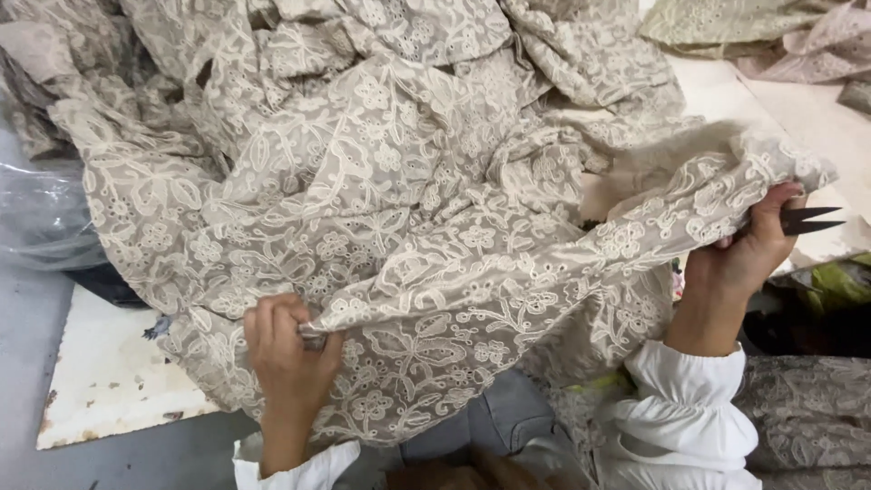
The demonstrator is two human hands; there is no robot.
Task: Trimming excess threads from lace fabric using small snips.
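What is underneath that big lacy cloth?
Under the lacy cloth, a white board pokes out at lower left, clear plastic at left, and a pale table at upper right. Whatever lies beneath the middle is covered.

Beyond our hands we see a worn white tabletop carrying heaped beige embroidered lace fabric, clear plastic sheeting left.
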